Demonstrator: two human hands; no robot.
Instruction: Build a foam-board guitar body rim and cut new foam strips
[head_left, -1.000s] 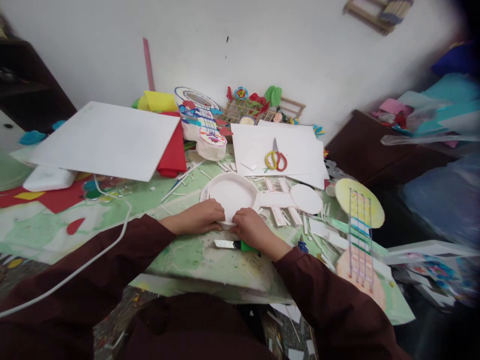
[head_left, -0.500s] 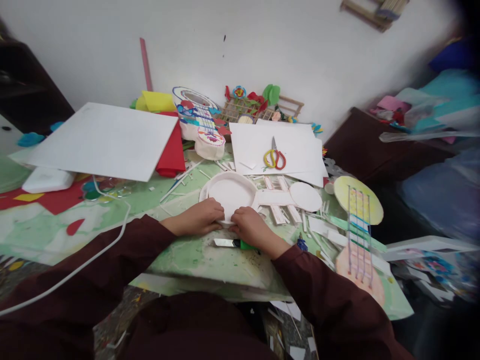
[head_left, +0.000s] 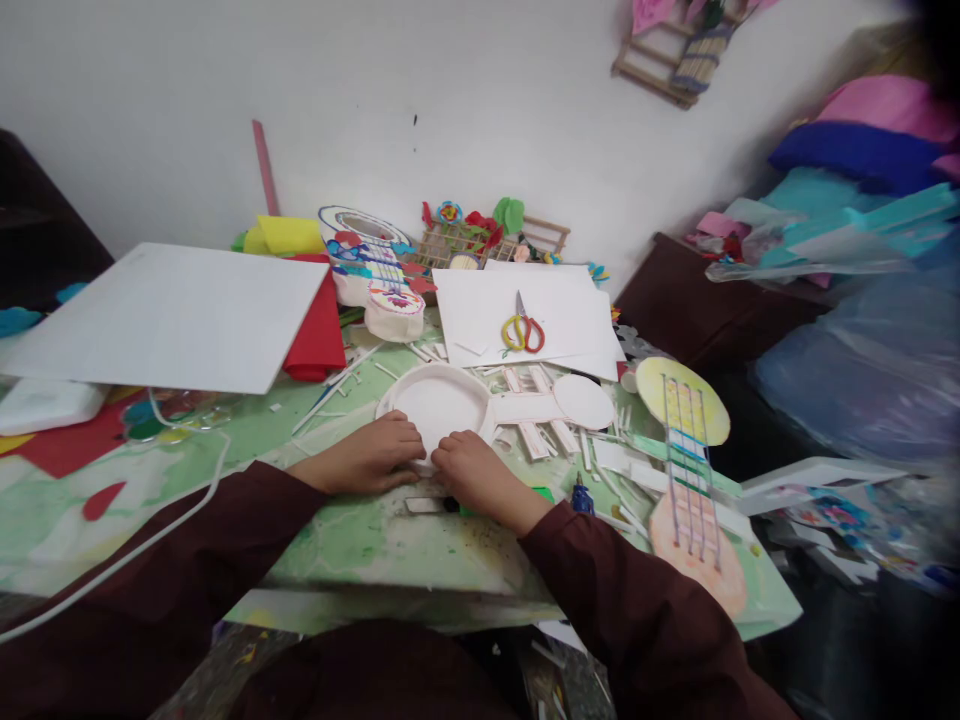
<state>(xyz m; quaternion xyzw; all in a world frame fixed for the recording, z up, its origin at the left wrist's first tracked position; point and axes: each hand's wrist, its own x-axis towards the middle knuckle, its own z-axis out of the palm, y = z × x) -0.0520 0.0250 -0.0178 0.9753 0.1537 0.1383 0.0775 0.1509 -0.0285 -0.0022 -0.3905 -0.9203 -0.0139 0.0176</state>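
A white guitar-shaped model (head_left: 525, 407) lies flat on the table, with a round, rimmed body, a straight neck and a disc at its right end. My left hand (head_left: 379, 455) is closed on the near left of the body's rim, fingertips pinching the wall. Just right of it, my right hand (head_left: 480, 475) pinches the same rim. Under my right hand lies a utility knife (head_left: 426, 506), its blade pointing left and most of its green handle hidden. A small blue bottle (head_left: 581, 497) stands right of my right wrist.
Yellow-and-red-handled scissors (head_left: 523, 325) lie on white sheets (head_left: 465, 310) behind the model. A large white board (head_left: 165, 315) is at left, with a white cable (head_left: 217, 480) crossing my left sleeve. A painted guitar (head_left: 394, 310) stands behind; a yellow-and-orange stringed one (head_left: 694, 520) lies right. White strips litter the table.
The camera view has turned right and tilted up slightly, so the scene sits further left and lower. Both hands stay on the near rim of the model, nearly unmoved against it.
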